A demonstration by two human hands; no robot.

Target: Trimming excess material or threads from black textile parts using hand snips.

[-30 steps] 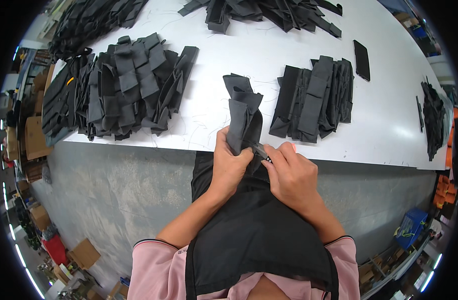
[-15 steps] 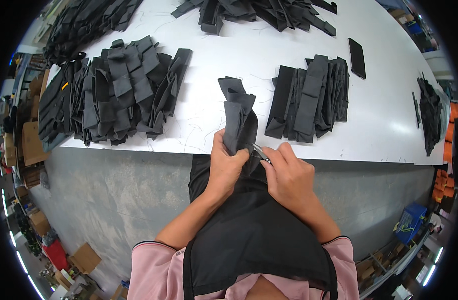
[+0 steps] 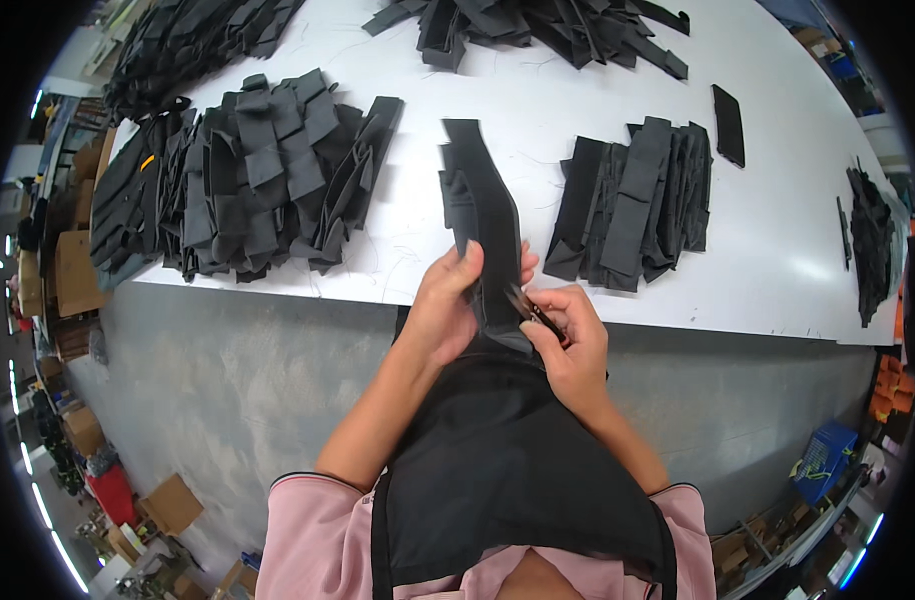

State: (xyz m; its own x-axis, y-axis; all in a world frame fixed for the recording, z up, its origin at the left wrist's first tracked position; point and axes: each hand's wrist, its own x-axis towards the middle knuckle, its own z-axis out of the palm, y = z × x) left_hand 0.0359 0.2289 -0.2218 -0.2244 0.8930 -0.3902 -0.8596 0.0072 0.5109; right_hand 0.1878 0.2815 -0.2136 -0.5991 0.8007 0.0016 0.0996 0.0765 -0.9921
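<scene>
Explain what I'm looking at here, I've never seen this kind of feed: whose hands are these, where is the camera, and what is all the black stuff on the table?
There is no machine here. The view comes from a wide fisheye camera worn on a person's head, looking down, so straight edges bend near the rim. The two bare hands are that person's own, coming in from below past pink sleeves and a black apron.

The left hand grips a long black fabric strip held upright above the near edge of the white table. The right hand pinches a small dark tool against the strip's lower part; what kind of tool is too small to tell.

On the table lie similar black fabric pieces: a big heap at left, a neater stack at right, a loose pile at the far edge, and a single flat piece.
</scene>
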